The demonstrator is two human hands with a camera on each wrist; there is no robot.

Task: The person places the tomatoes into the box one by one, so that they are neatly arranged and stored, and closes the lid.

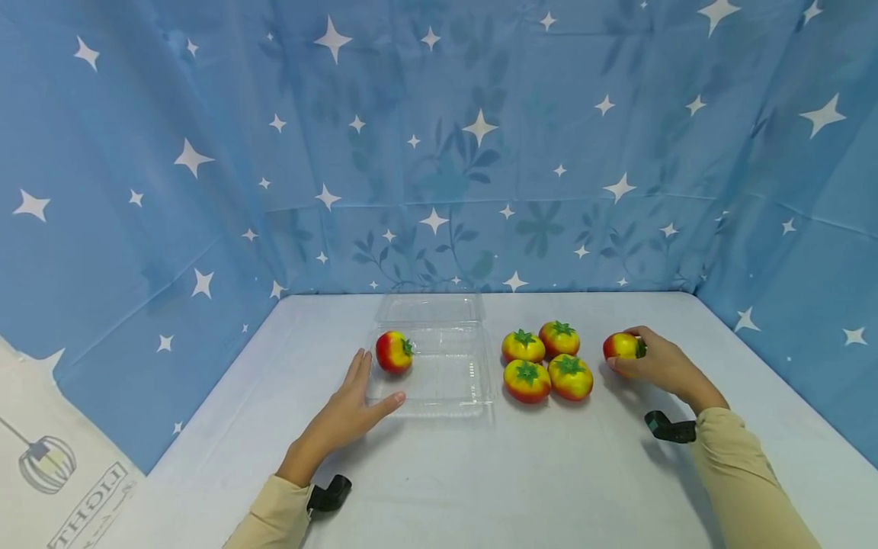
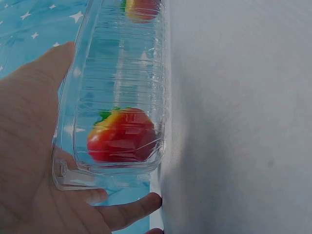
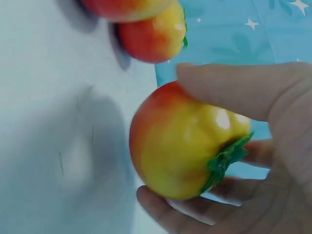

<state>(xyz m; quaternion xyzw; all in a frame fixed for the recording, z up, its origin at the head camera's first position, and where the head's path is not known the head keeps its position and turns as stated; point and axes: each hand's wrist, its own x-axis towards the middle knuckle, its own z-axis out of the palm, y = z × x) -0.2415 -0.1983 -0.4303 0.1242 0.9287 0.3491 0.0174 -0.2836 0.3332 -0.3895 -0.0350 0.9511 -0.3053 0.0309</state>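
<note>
beside ribbed clear-plastic box [image 1: 442,385], left hand [image 1: 348,414] spread, digits apart; right hand [image 1: 660,366] clamped on, and partly hiding, glossy round fruit [image 3: 170,144].

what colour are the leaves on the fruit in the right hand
The leaves are green; the right wrist view shows them best.

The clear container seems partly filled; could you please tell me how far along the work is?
One red-and-yellow fruit lies inside the clear container, so that one looks done. The right hand grips a second fruit outside it, while the left hand is at its left side. Four fruits on the table apparently remain.
</note>
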